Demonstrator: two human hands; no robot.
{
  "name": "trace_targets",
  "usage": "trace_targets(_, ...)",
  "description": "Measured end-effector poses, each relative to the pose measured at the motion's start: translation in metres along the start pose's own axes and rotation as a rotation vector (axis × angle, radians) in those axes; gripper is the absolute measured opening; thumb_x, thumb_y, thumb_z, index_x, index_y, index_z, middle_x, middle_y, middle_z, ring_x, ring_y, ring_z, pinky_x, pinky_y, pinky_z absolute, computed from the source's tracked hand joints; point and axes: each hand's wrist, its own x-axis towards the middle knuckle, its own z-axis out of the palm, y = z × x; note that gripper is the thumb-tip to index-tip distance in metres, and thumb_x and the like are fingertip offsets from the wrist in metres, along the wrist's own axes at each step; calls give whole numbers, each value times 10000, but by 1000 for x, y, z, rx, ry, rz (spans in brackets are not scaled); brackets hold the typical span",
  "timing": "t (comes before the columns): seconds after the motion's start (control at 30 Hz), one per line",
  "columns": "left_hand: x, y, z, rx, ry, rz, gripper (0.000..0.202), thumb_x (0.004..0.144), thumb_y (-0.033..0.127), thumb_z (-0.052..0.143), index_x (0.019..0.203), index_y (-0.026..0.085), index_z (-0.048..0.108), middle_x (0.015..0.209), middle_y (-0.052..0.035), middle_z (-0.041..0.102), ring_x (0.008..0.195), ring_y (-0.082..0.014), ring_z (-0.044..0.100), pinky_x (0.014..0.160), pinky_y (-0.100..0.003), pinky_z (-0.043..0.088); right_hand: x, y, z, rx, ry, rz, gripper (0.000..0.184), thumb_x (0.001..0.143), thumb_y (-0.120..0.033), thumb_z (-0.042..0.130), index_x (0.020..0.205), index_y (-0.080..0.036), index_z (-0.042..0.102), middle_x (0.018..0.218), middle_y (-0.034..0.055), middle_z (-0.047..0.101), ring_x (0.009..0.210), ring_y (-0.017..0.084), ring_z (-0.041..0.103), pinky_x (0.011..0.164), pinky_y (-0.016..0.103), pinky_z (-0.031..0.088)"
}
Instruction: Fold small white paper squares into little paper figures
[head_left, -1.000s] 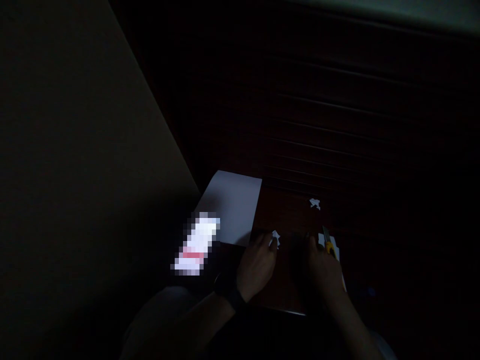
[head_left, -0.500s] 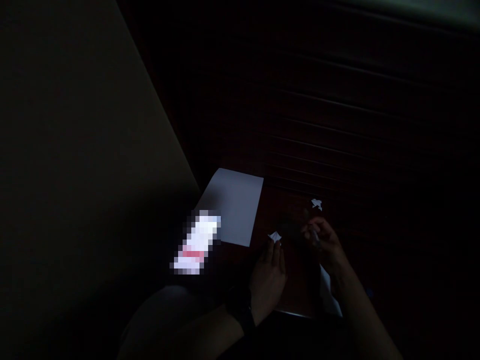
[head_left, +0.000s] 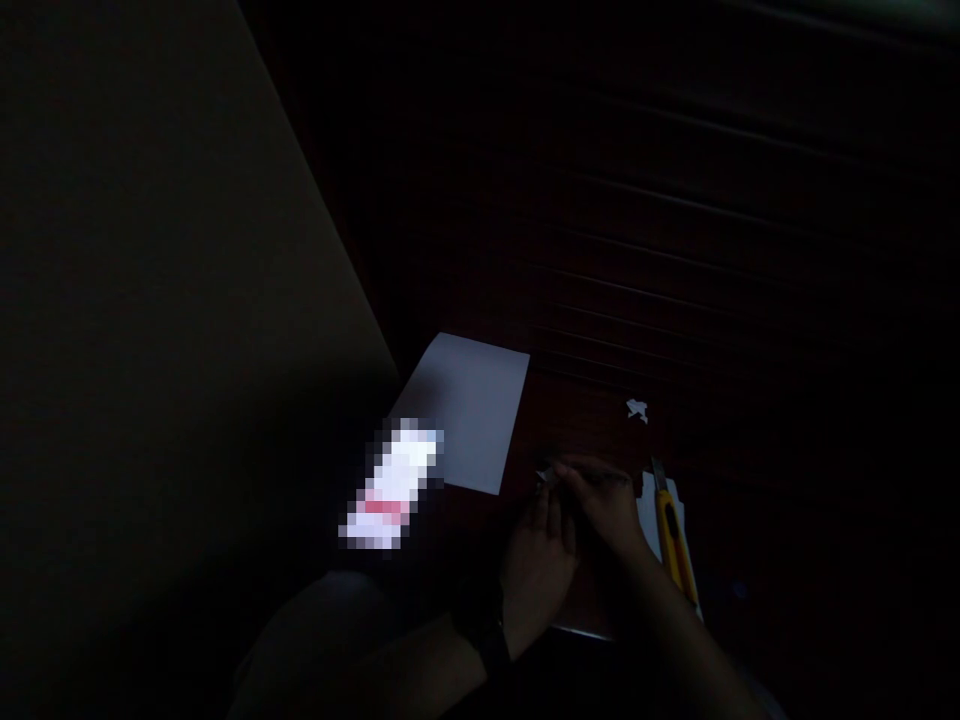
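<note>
My left hand [head_left: 541, 565], with a dark band at the wrist, holds a small folded white paper [head_left: 545, 477] down on the dark red table [head_left: 577, 430] with its fingertips. Only part of the paper shows past the fingers. My right hand [head_left: 611, 505] is closed in a writing-like grip around a slim, pen-like tool [head_left: 592, 470]. Its fingertips meet the folded paper just beyond my left fingers. What touches the paper is too dark to make out.
A large white sheet [head_left: 484, 410] lies to the left, partly behind a bright, pixelated phone-like screen [head_left: 397, 485]. A small cut white paper piece [head_left: 637, 410] lies farther back. On the right, a yellow utility knife [head_left: 671, 535] rests on white paper [head_left: 649, 515], blade showing.
My right hand has moved left and down onto the folded paper, with the slim tool still in it. This uncovers the yellow utility knife. My left hand stays nearly in place.
</note>
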Motion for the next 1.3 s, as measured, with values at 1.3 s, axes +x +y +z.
trace_targets(1.3, 2, 1, -1, -22, 19, -5, 409, 850, 216, 443, 1217, 41, 486, 1280, -239, 464, 1266, -325, 337, 967, -481, 342, -1, 0, -2, -489, -30, -140, 360, 870, -414, 447, 705, -202, 686, 669, 49, 703, 570, 177, 645, 477, 240, 377)
